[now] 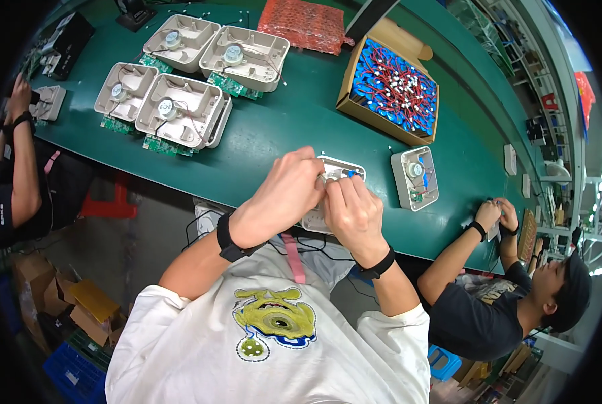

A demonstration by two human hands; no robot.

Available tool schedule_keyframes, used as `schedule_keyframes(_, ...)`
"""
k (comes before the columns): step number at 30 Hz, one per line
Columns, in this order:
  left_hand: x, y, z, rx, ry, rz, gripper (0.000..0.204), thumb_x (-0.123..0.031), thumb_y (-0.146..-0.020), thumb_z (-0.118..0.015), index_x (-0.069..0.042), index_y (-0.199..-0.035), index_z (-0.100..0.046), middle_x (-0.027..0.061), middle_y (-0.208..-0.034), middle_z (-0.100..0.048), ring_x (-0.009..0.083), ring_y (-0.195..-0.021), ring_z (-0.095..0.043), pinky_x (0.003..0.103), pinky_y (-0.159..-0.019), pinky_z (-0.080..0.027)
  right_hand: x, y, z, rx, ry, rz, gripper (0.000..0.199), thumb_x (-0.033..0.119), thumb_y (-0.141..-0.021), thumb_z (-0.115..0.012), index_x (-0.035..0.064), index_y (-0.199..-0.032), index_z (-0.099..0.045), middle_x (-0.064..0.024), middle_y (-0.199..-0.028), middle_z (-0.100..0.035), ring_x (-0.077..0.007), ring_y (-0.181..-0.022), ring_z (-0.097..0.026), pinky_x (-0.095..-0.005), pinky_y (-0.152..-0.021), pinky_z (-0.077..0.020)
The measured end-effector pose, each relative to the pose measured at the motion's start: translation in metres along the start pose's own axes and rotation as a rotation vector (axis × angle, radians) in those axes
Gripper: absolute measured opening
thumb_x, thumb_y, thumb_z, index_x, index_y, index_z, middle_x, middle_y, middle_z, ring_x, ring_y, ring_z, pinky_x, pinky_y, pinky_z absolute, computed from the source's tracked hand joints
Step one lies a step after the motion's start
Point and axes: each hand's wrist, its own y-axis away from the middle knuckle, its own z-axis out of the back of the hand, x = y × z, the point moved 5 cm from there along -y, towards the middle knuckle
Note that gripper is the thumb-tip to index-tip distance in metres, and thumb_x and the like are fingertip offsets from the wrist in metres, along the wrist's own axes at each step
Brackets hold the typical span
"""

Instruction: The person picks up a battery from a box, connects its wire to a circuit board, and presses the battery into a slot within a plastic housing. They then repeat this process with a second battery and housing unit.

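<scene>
Our left hand [284, 192], our right hand [351, 214], fingers pinched, on what we cannot tell, pale-grey round-cornered casing [342, 163] beneath.

Just behind the left hand [289, 187] is a black wristband [228, 241]; behind the right hand [353, 219], a second band [380, 264]. Farther back from the grip, a white short-sleeved shirt [186, 357] bears a green, one-eyed cartoon figure [276, 319].

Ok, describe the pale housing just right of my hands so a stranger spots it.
On the green workbench, find the open cardboard box of blue batteries. Below it in view, right of your right hand, sits an open pale housing. Unlike the clustered housings at upper left, it stands alone with a blue part inside.
</scene>
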Motion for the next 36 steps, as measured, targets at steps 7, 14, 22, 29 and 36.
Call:
schedule_keyframes(7,-0.018,0.004,-0.004,0.121,-0.094,-0.103,0.007,0.005,-0.075,-0.066,0.011,-0.08,-0.064,0.0307,-0.092,-0.063,0.0463,-0.089,-0.067,0.052,-0.079,-0.057,-0.002,0.002,-0.002,0.051,0.008,0.104,0.022,0.001,-0.07,-0.078,0.007,-0.076,-0.057,-0.0055,-0.073,-0.05,-0.0227,-0.069,-0.058,-0.0365,-0.054,-0.0495)
schedule_keyframes(14,-0.006,0.009,-0.006,0.062,-0.091,-0.155,0.013,0.008,-0.073,-0.07,0.006,-0.085,-0.064,0.0211,-0.091,-0.061,0.043,-0.09,-0.066,0.052,-0.073,-0.054,-0.004,0.001,-0.007,0.041,-0.07,0.117,0.022,-0.001,-0.069,-0.078,0.0063,-0.077,-0.059,-0.0053,-0.071,-0.052,-0.0232,-0.066,-0.059,-0.0377,-0.052,-0.048)
schedule_keyframes(22,-0.001,0.018,-0.006,-0.112,0.043,-0.172,0.016,0.007,-0.079,-0.074,0.005,-0.094,-0.069,0.016,-0.092,-0.063,0.038,-0.082,-0.066,0.046,-0.07,-0.055,-0.012,0.008,-0.003,-0.094,-0.218,-0.126,0.016,-0.004,-0.08,-0.081,0.0021,-0.091,-0.071,-0.0065,-0.078,-0.065,-0.0183,-0.057,-0.056,-0.0326,-0.05,-0.0454)
schedule_keyframes(29,0.003,0.027,-0.009,-0.265,0.07,-0.217,0.023,0.008,-0.08,-0.077,0.004,-0.102,-0.073,0.0137,-0.094,-0.067,0.032,-0.079,-0.067,0.04,-0.068,-0.057,-0.023,0.014,-0.004,-0.024,-0.539,-0.566,0.009,-0.002,-0.088,-0.082,-0.0017,-0.093,-0.074,-0.0056,-0.08,-0.07,-0.0083,-0.057,-0.056,-0.0246,-0.052,-0.0448)
schedule_keyframes(36,0.004,0.028,-0.012,-0.301,0.082,-0.261,0.024,0.009,-0.079,-0.078,0.004,-0.102,-0.074,0.0128,-0.094,-0.068,0.0302,-0.076,-0.068,0.038,-0.066,-0.057,-0.025,0.018,-0.011,-0.089,-0.707,-0.637,0.006,-0.003,-0.089,-0.08,-0.0048,-0.091,-0.074,-0.0057,-0.08,-0.07,-0.0062,-0.061,-0.06,-0.022,-0.054,-0.0464)
